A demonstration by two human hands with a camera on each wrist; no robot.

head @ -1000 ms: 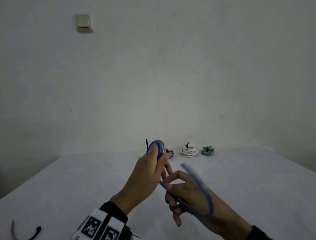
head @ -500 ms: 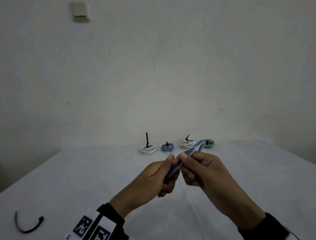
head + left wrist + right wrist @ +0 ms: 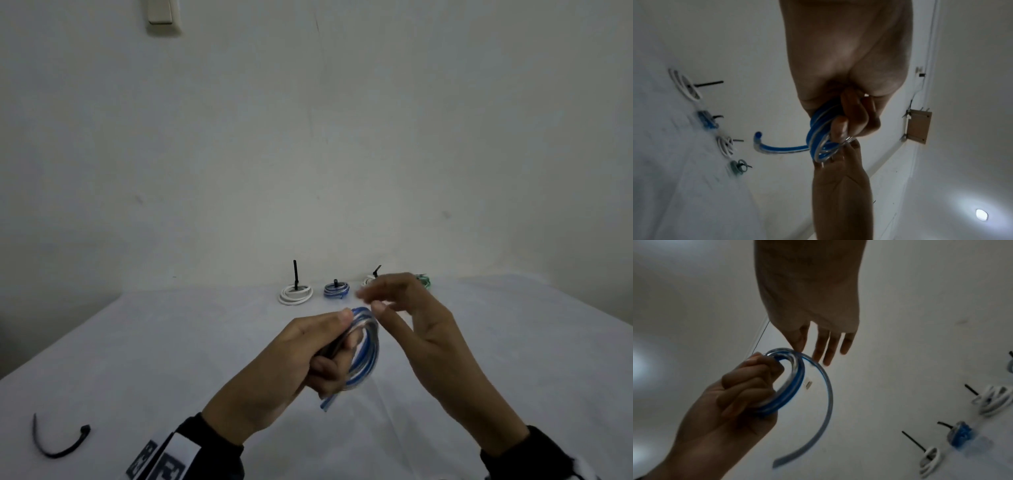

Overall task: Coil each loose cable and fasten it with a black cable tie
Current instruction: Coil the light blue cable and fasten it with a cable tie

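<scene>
1. Your left hand (image 3: 308,356) curls tight around the blue cable (image 3: 364,346), clamping the loops above the table (image 3: 137,359) so the coil cannot spring apart.
2. Its last stretch (image 3: 824,410) is not yet wound in, hanging free.
3. Your right hand (image 3: 411,322) is spread and empty beside the coil, fingers (image 3: 828,347) straight.
4. Half a second ago that hand pinched the cable; now it has let go.
5. The black cable tie (image 3: 58,442) lies to your left, well apart.
</scene>
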